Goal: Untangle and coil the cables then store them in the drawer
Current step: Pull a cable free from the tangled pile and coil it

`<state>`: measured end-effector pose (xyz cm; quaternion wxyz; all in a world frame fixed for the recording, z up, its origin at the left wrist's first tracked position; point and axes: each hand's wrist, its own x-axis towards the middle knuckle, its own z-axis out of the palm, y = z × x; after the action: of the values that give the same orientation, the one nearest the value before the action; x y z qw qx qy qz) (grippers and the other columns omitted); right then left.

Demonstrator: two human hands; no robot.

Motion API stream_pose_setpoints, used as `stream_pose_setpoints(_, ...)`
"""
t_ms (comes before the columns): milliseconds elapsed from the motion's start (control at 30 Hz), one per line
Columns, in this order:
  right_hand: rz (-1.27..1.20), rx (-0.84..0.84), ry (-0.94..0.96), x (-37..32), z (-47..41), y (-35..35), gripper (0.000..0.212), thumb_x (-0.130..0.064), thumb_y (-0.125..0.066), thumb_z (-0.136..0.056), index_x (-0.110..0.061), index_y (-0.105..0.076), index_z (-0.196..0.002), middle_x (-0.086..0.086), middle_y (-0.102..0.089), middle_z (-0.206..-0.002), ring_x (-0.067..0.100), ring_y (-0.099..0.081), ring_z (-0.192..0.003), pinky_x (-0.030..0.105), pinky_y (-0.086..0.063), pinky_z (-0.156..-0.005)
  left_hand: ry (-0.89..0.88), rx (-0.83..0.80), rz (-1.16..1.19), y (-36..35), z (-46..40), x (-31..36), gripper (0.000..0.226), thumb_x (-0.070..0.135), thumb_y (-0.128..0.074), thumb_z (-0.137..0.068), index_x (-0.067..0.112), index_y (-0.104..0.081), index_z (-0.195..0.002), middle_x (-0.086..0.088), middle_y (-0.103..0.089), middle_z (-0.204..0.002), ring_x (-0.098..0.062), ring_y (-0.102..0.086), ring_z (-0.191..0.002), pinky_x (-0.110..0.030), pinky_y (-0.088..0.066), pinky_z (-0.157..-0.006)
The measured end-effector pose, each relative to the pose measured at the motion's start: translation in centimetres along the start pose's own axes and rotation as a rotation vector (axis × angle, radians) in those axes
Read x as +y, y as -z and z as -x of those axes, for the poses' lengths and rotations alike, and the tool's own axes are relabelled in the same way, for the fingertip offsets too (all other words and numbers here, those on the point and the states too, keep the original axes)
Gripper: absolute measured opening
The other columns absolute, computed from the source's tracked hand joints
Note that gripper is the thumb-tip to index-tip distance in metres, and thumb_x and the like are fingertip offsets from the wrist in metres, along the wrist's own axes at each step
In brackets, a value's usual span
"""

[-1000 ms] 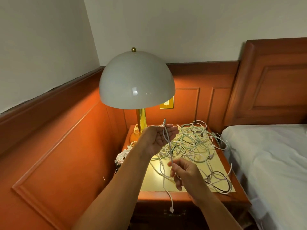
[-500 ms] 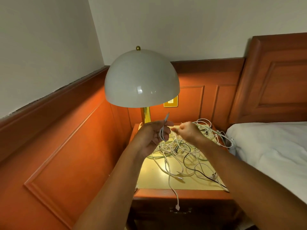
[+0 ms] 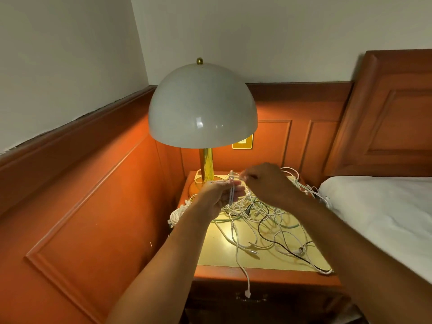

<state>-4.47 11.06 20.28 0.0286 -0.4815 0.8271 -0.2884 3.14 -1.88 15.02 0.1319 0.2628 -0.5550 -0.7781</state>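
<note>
L hand (image 3: 219, 195) fingers curled round white cable (image 3: 231, 191), held upright above nightstand (image 3: 233, 260). R hand (image 3: 264, 181) pinches same cable near top. Cable tail hangs over near edge. Tangled cables (image 3: 268, 220) on top, right of lamp (image 3: 203, 106).

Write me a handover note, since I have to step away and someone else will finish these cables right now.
Left hand: grips loops of a white cable above the nightstand.
Right hand: pinches the same cable beside the left hand's grip, mid-coil.
The cable's free end hangs over the front edge.
Cable tangle: spread across the nightstand top, not yet untangled.
A coiled white bundle sits at the left edge.
Done: one cable partly coiled.
Left: finish coiling, untangle the rest, store all in the drawer, which looks closed.
</note>
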Motion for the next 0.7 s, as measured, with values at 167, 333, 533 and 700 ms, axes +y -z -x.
stream_pose_setpoints(167, -0.667, 0.033, -0.211, 1.8, 5.7, -6.6, 0.019, -0.004, -0.050, -0.098, -0.010, -0.068, -0.102, 0.006, -0.060, -0.069, 0.004, -0.047, -0.044, 0.025, -0.038, -0.048, 0.096, -0.008, 0.222, 0.5, 0.6, 0.9, 0.033, 0.005, -0.036, -0.101, -0.004, -0.067, -0.100, -0.013, -0.075, -0.085, -0.021, -0.073, -0.077, -0.029, -0.055, -0.079)
stream_pose_setpoints(333, -0.981, -0.049, -0.413, 2.8, 7.3, -11.0, 0.044, -0.040, -0.054, -0.096, -0.001, -0.060, -0.076, 0.004, -0.038, -0.048, 0.011, -0.029, -0.039, 0.021, -0.024, -0.040, 0.099, 0.035, 0.340, 0.5, 1.5, 2.1, 0.036, 0.003, -0.031, -0.097, -0.004, -0.066, -0.093, -0.011, -0.073, -0.073, -0.022, -0.072, -0.065, -0.032, -0.055, -0.075)
stream_pose_setpoints(533, -1.110, -0.136, -0.429, 4.7, 4.7, -12.3, 0.024, -0.003, -0.039, -0.102, 0.001, -0.061, -0.095, 0.003, -0.038, -0.062, 0.009, -0.032, -0.051, 0.022, -0.027, -0.047, 0.058, -0.009, 0.348, 0.7, 2.8, 3.3, 0.035, 0.005, -0.028, -0.092, -0.002, -0.063, -0.095, -0.004, -0.061, -0.057, -0.018, -0.057, -0.062, -0.030, -0.048, -0.072)
stream_pose_setpoints(700, -0.694, -0.184, -0.508, 5.6, 1.6, -10.1, 0.041, -0.039, -0.054, -0.097, -0.002, -0.064, -0.084, 0.004, -0.043, -0.059, 0.012, -0.034, -0.046, 0.024, -0.029, -0.043, -0.005, -0.111, 0.332, 1.0, 3.4, 3.6, 0.032, 0.007, -0.032, -0.093, -0.003, -0.062, -0.096, -0.003, -0.052, -0.059, -0.015, -0.046, -0.059, -0.027, -0.045, -0.067)
